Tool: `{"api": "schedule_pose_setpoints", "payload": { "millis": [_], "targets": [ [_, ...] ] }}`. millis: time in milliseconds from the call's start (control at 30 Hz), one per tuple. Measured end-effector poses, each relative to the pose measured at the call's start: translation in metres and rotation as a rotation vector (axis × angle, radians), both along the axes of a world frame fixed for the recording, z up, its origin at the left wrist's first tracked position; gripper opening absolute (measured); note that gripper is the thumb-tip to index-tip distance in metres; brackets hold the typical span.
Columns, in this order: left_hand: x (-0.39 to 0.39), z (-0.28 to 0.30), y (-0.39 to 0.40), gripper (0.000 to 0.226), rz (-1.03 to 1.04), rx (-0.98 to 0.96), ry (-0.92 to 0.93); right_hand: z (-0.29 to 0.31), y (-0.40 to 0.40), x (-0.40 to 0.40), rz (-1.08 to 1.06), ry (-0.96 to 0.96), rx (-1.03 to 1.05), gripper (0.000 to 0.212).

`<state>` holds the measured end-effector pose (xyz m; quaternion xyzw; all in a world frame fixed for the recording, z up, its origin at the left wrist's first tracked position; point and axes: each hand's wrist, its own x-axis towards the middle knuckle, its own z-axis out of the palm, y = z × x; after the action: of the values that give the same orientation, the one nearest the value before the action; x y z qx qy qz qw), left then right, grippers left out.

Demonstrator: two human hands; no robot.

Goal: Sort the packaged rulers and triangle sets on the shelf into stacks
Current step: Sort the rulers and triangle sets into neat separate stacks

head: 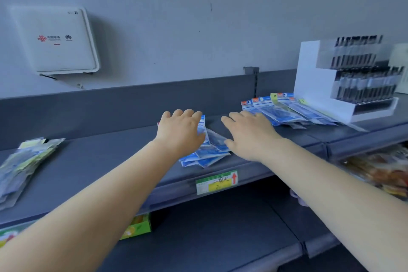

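Observation:
A loose pile of blue triangle-set packets (209, 152) lies in the middle of the grey shelf (92, 161). My left hand (180, 132) rests flat on the pile's left side, fingers straight. Beside the pile's right edge, my right hand (247, 134) lies palm down with spread fingers, its thumb touching the packets. A fanned row of long blue ruler packets (284, 110) lies further right. Another stack of greenish-blue packets (24, 161) sits at the shelf's far left.
A white tiered display of dark pens (353, 77) stands at the back right. A white router box (55, 40) hangs on the wall. A green-yellow price label (217, 182) is on the shelf lip. Lower shelves hold colourful packs (382, 172).

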<state>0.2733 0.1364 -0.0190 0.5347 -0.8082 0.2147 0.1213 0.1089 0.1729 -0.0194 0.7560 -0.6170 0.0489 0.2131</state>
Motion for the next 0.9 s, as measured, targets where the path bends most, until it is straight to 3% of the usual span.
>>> {"api": "schedule_pose_setpoints", "payload": {
  "millis": [333, 500, 900],
  "targets": [
    [-0.107, -0.003, -0.033, 0.055, -0.163, 0.068, -0.023, -0.009, -0.001, -0.098, -0.172, -0.043, 0.04, 0.047],
    [-0.15, -0.001, -0.067, 0.057, -0.251, 0.079, -0.176, -0.005, -0.017, -0.145, -0.229, -0.079, 0.046, 0.048],
    [-0.218, 0.001, -0.136, 0.054, -0.304, 0.251, -0.218, -0.018, -0.068, -0.226, -0.332, -0.258, 0.055, 0.046]
  ]
}}
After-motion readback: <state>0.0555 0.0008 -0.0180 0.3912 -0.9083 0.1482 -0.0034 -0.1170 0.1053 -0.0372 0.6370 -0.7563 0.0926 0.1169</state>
